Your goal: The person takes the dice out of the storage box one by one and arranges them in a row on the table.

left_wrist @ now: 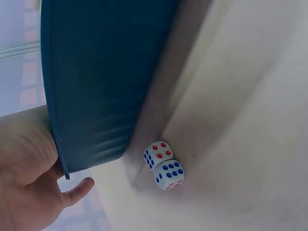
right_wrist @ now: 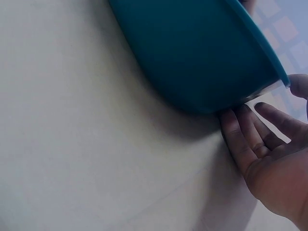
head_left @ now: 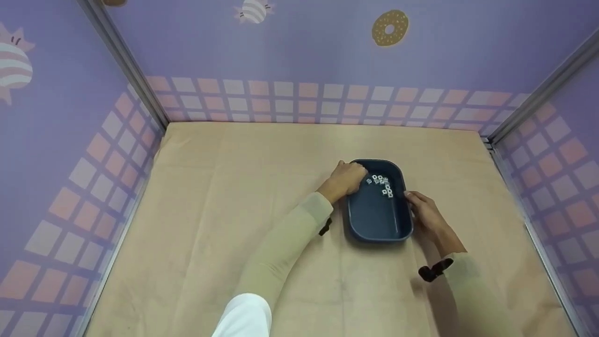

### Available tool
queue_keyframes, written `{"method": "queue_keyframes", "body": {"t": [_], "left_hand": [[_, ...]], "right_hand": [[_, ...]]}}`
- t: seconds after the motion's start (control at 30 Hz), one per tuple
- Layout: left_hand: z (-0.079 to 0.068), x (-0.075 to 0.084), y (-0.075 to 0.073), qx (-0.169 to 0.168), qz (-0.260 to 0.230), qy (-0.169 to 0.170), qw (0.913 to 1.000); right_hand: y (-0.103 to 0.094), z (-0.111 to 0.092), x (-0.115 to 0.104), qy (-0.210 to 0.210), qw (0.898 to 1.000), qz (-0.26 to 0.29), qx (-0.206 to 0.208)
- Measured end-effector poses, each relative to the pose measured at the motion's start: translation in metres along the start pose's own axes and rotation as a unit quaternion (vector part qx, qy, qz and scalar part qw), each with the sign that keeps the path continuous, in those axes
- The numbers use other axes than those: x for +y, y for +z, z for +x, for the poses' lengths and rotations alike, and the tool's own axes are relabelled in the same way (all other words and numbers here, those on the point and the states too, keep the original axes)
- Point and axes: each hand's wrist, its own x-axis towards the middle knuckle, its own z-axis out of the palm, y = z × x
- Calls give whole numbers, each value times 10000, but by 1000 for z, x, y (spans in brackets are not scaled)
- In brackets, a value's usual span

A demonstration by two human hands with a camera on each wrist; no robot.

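A dark blue rectangular tray (head_left: 374, 215) with rounded corners sits between my hands. Several small white dice (head_left: 388, 187) are gathered inside its far half. My left hand (head_left: 348, 177) grips the far left corner, its fingers bent over the rim and partly hidden inside. In the left wrist view one digit sticks out past the tray's corner. Two white dice with red and blue dots, one die (left_wrist: 159, 153) touching the other die (left_wrist: 169, 174), lie outside by the tray's base. My right hand (head_left: 425, 211) holds the right side, thumb at the rim and fingertips at the bottom edge.
A beige cloth (head_left: 243, 187) covers the table beneath everything. Purple panels with pink and white checks stand around it, the back panel (head_left: 309, 51) beyond the far edge and others at both sides. Metal posts (head_left: 135, 70) join the panels.
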Motion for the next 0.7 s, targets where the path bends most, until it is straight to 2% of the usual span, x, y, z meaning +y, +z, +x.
{"method": "queue_keyframes", "body": {"t": [0.17,0.4,0.7], "left_hand": [[2,0,1,-42,-116,-5,9999],[3,3,0,-123,13,-27,9999],[2,1,1,61,50,78,9999]], "right_hand": [[-1,-1,-3,73,10000,-55,13],[2,-3,-2,-17,9997,246,-70],[4,-3,-2,70,9999,121,59]]}}
